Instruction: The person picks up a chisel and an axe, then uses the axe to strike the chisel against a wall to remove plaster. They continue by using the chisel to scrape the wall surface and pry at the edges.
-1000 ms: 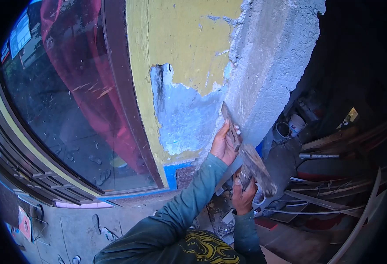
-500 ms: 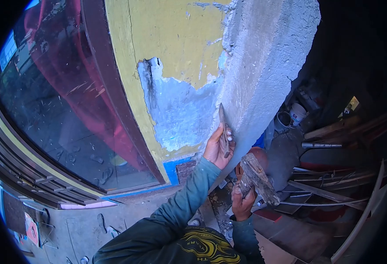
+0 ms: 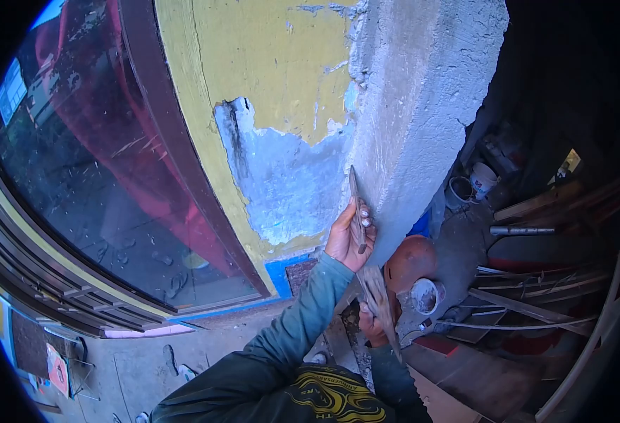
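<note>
in the head view, a ragged edge of broken plaster runs down between the yellow wall (image 3: 274, 67) and the rough grey pillar (image 3: 412, 120), whose far side drops off into a dark space. open air lies right of the pillar's lower end, narrowed by a brown rounded object (image 3: 412, 262) and a white bucket (image 3: 427, 296) near the right hand (image 3: 373, 326), with loose boards (image 3: 528, 310) farther out. on the other side, the window (image 3: 112, 169) stands well apart from both hands, and bare floor (image 3: 137, 370) stretches beneath it.

the left hand (image 3: 349, 238) pinches a thin metal bar (image 3: 355, 194) between its fingers, beside the lower corner of the bare patch (image 3: 281, 183). the bar is slim, dull brown and tapered, its point up at the plaster edge; whether it touches cannot be told. the right hand's fingers, partly hidden, curl around a wooden block (image 3: 375, 290), weathered, splintery and tilted, its upper end just below the bar's butt.
</note>
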Tool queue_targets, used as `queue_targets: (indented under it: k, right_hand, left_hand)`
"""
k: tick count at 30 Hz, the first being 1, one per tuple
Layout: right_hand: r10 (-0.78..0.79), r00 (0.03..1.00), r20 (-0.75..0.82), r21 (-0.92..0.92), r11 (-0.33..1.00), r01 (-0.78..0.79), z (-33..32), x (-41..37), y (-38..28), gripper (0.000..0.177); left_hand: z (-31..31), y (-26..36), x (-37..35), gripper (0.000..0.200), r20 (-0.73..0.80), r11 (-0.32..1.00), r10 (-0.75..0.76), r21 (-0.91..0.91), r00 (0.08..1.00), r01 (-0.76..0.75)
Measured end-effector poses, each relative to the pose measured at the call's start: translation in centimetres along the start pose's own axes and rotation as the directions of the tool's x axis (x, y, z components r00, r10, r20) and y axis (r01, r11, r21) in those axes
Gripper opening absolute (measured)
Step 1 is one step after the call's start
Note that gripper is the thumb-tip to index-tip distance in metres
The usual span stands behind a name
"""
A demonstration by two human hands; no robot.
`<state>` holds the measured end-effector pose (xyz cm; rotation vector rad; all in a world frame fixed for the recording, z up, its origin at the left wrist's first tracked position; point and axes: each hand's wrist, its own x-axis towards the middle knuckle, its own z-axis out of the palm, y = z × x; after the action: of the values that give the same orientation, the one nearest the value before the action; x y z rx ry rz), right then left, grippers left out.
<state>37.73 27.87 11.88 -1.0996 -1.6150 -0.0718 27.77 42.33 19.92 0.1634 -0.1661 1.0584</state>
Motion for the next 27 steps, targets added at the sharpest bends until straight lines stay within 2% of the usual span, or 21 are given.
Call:
queue_targets:
  k: [1,3,7,8,9,11,12,15,19,21,23,25,26,27]
  right_hand:
    - [0.002,1.000,0.002,0.003,1.000,-0.002,0.1,0.6,-0.2,0.029]
    - [0.236,0.966,0.102,-0.029,0.972,-0.235,0.2,2.0,-1.1,0.029]
    - [0.152,0.982,0.108,0.000,0.988,-0.153,-0.7,1.5,-1.1,0.036]
    - [0.047,0.997,0.059,-0.054,0.998,-0.043,-0.5,1.8,-0.9,0.034]
    - [0.047,0.997,0.061,-0.053,0.998,-0.043,-0.4,2.0,-0.8,0.034]
    - [0.150,0.987,0.050,-0.077,0.986,-0.146,-0.1,2.2,-0.9,0.033]
    - [0.212,0.974,0.084,-0.007,0.977,-0.212,-0.4,2.4,-1.3,0.033]
    - [0.108,0.993,0.054,0.016,0.994,-0.109,-0.5,1.3,-0.3,0.031]
    - [0.128,0.992,0.006,-0.085,0.988,-0.127,-0.3,2.3,-1.4,0.030]
    - [0.161,0.985,0.065,0.054,0.985,-0.164,-0.7,2.7,-1.3,0.031]
    - [0.100,0.995,0.016,0.025,0.995,-0.100,-0.5,2.7,-1.1,0.031]
    - [0.155,0.987,0.031,-0.091,0.984,-0.152,-0.2,2.6,-0.9,0.031]
    - [0.208,0.974,0.093,-0.059,0.977,-0.203,-0.5,2.4,-0.6,0.031]
    - [0.201,0.976,0.089,-0.060,0.979,-0.196,-0.6,2.7,-0.6,0.031]
  left_hand:
    - [0.3,-0.1,-0.1,0.017,-0.036,1.000,0.009,0.030,0.999,-0.008]
    - [0.2,-0.3,-0.7,0.017,-0.080,0.998,0.009,0.062,0.997,-0.004]
    - [0.5,-0.1,-0.4,0.016,-0.018,0.999,0.013,0.040,1.000,-0.013]
    - [0.6,-0.1,-0.3,0.017,-0.018,0.999,0.013,0.032,1.000,-0.013]
    - [0.5,-0.1,-0.4,0.017,-0.023,1.000,0.012,0.023,1.000,-0.012]
    - [0.2,-0.2,-0.5,0.017,-0.021,0.999,0.022,0.041,1.000,-0.021]
    - [0.2,-0.2,-0.3,0.017,-0.004,0.998,0.033,0.061,0.999,-0.033]
    - [0.1,-0.1,0.0,0.017,-0.027,0.999,0.025,0.049,0.999,-0.024]
    - [0.2,-0.2,-0.3,0.023,-0.004,0.997,-0.069,0.039,0.998,0.069]
    - [0.3,-0.1,0.1,0.024,-0.020,1.000,-0.025,0.017,0.999,0.026]
    - [0.1,-0.1,0.3,0.024,-0.006,0.998,-0.021,0.054,1.000,0.021]
    - [0.1,-0.3,0.0,0.023,-0.006,0.996,-0.018,0.090,1.000,0.019]
    - [0.5,-0.4,-0.1,0.023,-0.069,0.998,0.007,0.071,0.998,-0.002]
    - [1.0,-0.5,0.2,0.022,-0.119,0.998,0.035,0.054,0.992,-0.029]
